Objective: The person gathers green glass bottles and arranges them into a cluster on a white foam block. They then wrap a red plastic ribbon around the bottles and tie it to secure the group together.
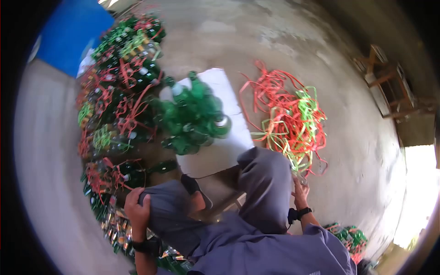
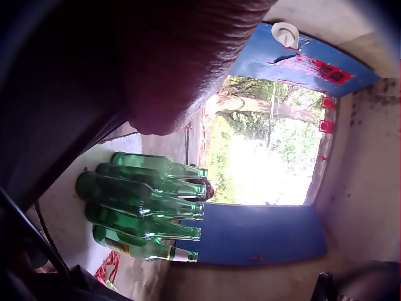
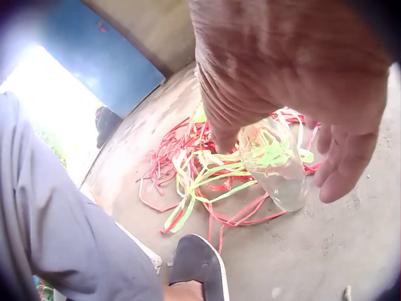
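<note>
My left hand (image 1: 137, 207) rests on the trousered left knee (image 1: 167, 199), holding no object. In the right wrist view, my right hand (image 3: 294, 75) reaches down over a clear glass vessel (image 3: 279, 182), with the thumb at its left side and fingers hanging on its right. The palm hides its upper end, and its base points down toward the floor. Behind it lies a tangled heap of red and green plastic strips (image 1: 288, 114). Several green glass bottles (image 1: 195, 110) stand grouped on a white board (image 1: 229, 107) in front of the knees.
Many bottles (image 1: 121, 91) bundled with red and green strips line the left side. One green bottle (image 1: 162, 166) lies beside the board. A wooden stool (image 1: 387, 82) is at the far right, and more tied bottles (image 1: 350, 238) are behind the right arm. A blue door panel (image 1: 73, 34) stands upper left.
</note>
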The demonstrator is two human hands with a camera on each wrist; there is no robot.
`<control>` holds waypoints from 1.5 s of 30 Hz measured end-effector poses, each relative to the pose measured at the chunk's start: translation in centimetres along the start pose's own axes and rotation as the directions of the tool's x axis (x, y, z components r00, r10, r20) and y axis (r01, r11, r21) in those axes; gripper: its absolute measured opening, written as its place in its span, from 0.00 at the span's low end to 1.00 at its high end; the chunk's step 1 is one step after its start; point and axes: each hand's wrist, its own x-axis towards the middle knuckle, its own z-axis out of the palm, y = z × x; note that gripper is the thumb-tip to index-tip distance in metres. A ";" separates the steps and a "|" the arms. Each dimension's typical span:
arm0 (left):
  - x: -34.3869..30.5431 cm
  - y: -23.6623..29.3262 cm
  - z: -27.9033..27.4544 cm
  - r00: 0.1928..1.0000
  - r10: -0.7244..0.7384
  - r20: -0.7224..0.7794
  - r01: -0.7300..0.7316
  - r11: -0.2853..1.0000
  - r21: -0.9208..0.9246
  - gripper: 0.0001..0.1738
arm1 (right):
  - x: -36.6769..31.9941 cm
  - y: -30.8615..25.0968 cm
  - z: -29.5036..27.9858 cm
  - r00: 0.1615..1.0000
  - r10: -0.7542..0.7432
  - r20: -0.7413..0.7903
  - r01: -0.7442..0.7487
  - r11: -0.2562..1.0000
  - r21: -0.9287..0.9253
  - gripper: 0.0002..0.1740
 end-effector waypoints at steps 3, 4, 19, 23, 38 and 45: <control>-0.2 -0.4 0.2 0.998 0.034 -0.058 -0.034 0.999 0.004 0.14 | 1.4 0.2 0.2 0.989 -0.150 -0.013 0.147 0.983 -0.107 0.33; -0.2 -0.2 0.2 0.997 0.018 -0.075 -0.017 1.000 0.010 0.14 | 1.9 0.2 0.2 0.966 -0.254 -0.043 0.233 0.932 -0.276 0.29; -1.5 -1.3 0.2 0.999 0.019 -0.048 -0.020 1.000 -0.018 0.14 | 6.5 10.6 -7.5 0.903 -0.415 -0.115 0.309 0.810 -0.499 0.18; -1.6 -1.5 0.4 0.999 0.003 -0.032 -0.004 1.000 -0.020 0.15 | 6.4 10.6 -8.6 0.963 -0.212 -0.168 0.112 0.878 -0.466 0.27; -1.4 -0.7 0.4 0.999 0.006 -0.034 -0.006 1.000 0.008 0.14 | 3.5 13.8 -10.8 0.918 -0.316 -0.239 0.006 0.613 -0.790 0.15; -1.7 -1.4 0.6 0.999 0.017 -0.045 -0.017 1.000 -0.005 0.14 | 2.8 16.1 -13.6 0.904 -0.125 -0.410 -0.153 0.799 -0.581 0.27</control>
